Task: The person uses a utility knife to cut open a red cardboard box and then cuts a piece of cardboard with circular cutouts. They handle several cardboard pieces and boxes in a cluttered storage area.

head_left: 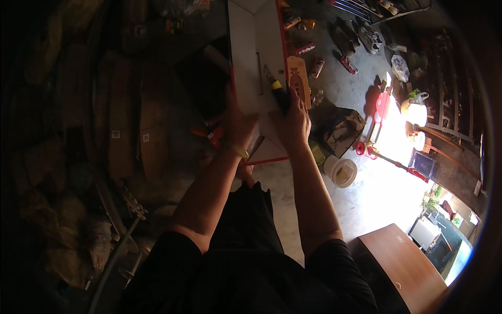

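Seemingly the step in hand is cutting or scoring a long white board with red edges [251, 47], which stands tilted up from the concrete floor [361, 199] in front of the person and runs away toward the top edge of the view. The right hand [294, 121] is closed around a utility knife with a dark and yellow handle [276, 88], its tip lying on the white face near the board's right-hand red edge; the blade itself is too small to make out. The left hand [236, 121] is pressed flat-fingered against the board's left edge, thumb side toward the face, gripping the panel to steady it; a yellowish band sits at that wrist. Both forearms rise from the lower edge and converge on the board's near end, elbows bent, wrists roughly level. In my judgement the next move calls for a firm hold by the left hand while the knife is drawn in a straight line along the face, keeping the bracing fingers out of the blade's path. Just right of the board an orange-tan cut-out piece [298, 78] lies on the floor, a round white tub [341, 171] sits near the board's near right corner, and a brown wooden cabinet [405, 267] stands at lower right.
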Motion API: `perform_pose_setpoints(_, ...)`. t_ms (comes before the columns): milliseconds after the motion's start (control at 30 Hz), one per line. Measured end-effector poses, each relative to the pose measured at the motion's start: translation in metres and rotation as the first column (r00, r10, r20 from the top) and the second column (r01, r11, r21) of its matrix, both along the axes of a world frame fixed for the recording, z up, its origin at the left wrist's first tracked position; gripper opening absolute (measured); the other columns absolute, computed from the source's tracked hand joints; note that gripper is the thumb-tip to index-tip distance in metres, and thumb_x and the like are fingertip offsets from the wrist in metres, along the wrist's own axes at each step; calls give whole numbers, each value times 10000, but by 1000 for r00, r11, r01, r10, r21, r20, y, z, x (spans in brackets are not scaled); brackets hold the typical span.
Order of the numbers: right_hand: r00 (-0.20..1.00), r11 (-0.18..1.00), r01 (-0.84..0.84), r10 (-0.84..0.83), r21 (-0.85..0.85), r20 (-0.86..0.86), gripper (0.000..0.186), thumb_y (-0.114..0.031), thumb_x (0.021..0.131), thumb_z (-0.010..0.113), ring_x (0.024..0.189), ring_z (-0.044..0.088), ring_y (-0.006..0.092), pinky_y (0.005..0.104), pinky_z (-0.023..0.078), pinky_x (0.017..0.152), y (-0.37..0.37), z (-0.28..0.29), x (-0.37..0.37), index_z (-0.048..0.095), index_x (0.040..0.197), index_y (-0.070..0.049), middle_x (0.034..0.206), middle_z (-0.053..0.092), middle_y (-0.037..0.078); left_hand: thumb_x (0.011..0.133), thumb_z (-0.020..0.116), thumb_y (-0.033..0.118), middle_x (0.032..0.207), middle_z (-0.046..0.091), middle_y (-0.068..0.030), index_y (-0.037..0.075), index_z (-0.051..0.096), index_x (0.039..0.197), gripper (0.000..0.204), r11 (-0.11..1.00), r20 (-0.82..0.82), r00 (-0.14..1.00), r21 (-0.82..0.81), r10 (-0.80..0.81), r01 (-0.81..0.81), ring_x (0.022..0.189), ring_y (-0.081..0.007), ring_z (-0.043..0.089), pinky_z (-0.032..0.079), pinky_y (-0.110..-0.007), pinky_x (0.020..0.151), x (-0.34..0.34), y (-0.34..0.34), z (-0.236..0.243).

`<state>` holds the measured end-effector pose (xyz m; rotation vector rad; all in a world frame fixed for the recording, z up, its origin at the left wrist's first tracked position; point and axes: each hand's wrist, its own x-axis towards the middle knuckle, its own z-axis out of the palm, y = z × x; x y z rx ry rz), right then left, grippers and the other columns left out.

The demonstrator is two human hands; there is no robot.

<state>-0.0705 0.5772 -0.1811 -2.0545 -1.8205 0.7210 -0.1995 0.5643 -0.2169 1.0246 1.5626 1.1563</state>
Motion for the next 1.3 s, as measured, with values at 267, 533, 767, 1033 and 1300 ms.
perform_pose_setpoints(267, 999, 997, 38, -35, 74, -38, 696, -185, 664, 692, 1059, 492, 327, 404, 419, 871, -1, -4, -3, 369, 1267, -58, 1111, 519, 164, 693, 710, 204, 1170, 531, -209, 28, 174, 1371, 882, 999, -182, 983, -35, 19, -26, 1060, -311, 544, 449, -365, 877, -4, -4, 4)
perform_pose_setpoints(533, 998, 959, 53, -59, 280, 15, 396, -146, 740, 585, 932, 547, 326, 417, 455, 760, -1, 7, -4, 492, 1121, -94, 1012, 543, 115, 725, 686, 215, 1127, 553, -218, 30, 216, 1353, 807, 998, -289, 956, -34, 40, -52, 1021, -348, 557, 465, -376, 834, -6, -4, 0)
perform_pose_setpoints(767, 973, 970, -226, 229, 85, -23, 260, -138, 721, 599, 852, 591, 313, 397, 482, 722, 7, 17, -33, 521, 964, -87, 906, 581, 112, 764, 578, 40, 1132, 542, -219, 44, 251, 1333, 656, 999, -380, 924, 39, 47, -35, 1060, -349, 528, 445, -386, 855, -7, -7, 4)
perform_pose_setpoints(1033, 926, 929, -365, 369, -54, 83, 176, -172, 783, 547, 855, 589, 345, 424, 469, 733, 27, 18, -41, 549, 929, -73, 940, 598, 141, 767, 555, 33, 1031, 578, -211, 103, 327, 1291, 576, 997, -341, 938, 48, 66, -53, 975, -366, 555, 466, -403, 789, -4, -13, -2)
perform_pose_setpoints(1300, 802, 822, -537, 568, -191, 186, 230, -278, 789, 564, 788, 614, 337, 422, 486, 710, 48, 22, -35, 570, 915, -86, 816, 631, 142, 747, 628, 156, 859, 621, -189, 100, 436, 1141, 442, 997, -433, 898, 15, 80, -81, 818, -380, 592, 489, -436, 680, -5, -14, -19)
